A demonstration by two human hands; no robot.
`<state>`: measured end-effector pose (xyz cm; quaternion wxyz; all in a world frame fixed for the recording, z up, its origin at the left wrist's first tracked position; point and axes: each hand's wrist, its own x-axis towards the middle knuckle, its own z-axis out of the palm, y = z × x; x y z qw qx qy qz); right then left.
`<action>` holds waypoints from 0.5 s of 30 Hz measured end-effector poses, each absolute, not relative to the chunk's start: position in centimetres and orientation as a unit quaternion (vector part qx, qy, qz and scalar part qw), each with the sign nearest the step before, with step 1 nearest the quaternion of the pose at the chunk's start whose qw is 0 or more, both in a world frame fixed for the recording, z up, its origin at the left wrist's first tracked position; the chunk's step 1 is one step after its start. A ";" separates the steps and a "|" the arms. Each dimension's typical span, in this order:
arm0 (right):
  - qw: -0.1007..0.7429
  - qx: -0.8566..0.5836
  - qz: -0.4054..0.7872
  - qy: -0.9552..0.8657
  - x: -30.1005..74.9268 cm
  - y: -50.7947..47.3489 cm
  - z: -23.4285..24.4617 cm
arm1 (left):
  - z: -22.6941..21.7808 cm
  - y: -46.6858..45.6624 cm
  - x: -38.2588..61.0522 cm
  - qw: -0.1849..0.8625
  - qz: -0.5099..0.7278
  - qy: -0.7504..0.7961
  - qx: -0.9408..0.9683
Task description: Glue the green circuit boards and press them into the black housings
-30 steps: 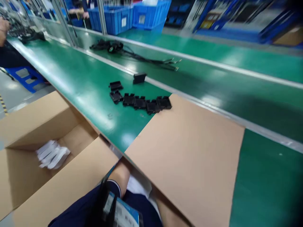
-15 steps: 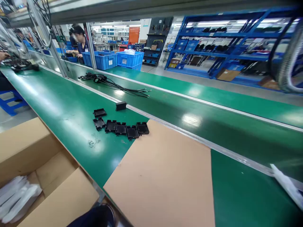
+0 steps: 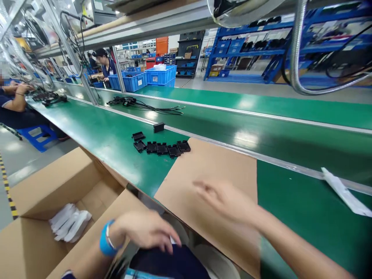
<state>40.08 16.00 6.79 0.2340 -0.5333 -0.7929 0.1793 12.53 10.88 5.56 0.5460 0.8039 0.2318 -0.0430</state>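
My left hand (image 3: 149, 230), with a blue band on its wrist, hovers over my lap beside the open carton (image 3: 99, 193). Its fingers are bent loosely and apart, and I see nothing held in them. My right hand (image 3: 222, 195) is above the flat cardboard sheet (image 3: 226, 162) on the green bench. Motion smears its fingers, so whether they grip anything is unclear. Beyond the sheet's far left corner lie several shallow black plastic housings (image 3: 162, 148) in a curved row. Another black housing (image 3: 159, 127) stands on edge by the metal rail.
White wrapped packets (image 3: 71, 223) lie inside the carton. A long white packet (image 3: 345, 192) rests at the bench's right. Black cables (image 3: 145, 105) lie past the rail, near blue bins (image 3: 161, 75). A metal hose (image 3: 295, 58) hangs overhead. A co-worker (image 3: 14, 100) sits at far left.
Both my hands have come into view, the left over my lap and the right over the cardboard sheet. My view has shifted, showing more of the carton and the co-worker at left.
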 end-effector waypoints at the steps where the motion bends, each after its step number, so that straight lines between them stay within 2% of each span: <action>1: 0.156 -0.553 0.165 -0.802 38.7 18.3 7.2 | 6.9 12.9 11.1 0.461 -0.019 0.290 0.839; 3: 0.138 -0.598 0.124 -0.780 35.9 23.6 7.5 | 9.0 18.5 8.5 0.204 0.071 0.454 0.864; 5: 0.115 -0.630 0.098 -0.762 33.3 28.3 6.9 | 9.7 24.8 6.6 0.122 0.104 0.502 0.850; 10: 0.072 -0.656 0.081 -0.747 30.6 35.1 4.2 | 8.0 36.0 4.2 0.093 0.067 0.450 0.886; 15: 0.063 -0.658 0.085 -0.745 30.3 37.5 4.0 | 6.4 38.3 3.2 0.113 0.030 0.382 0.917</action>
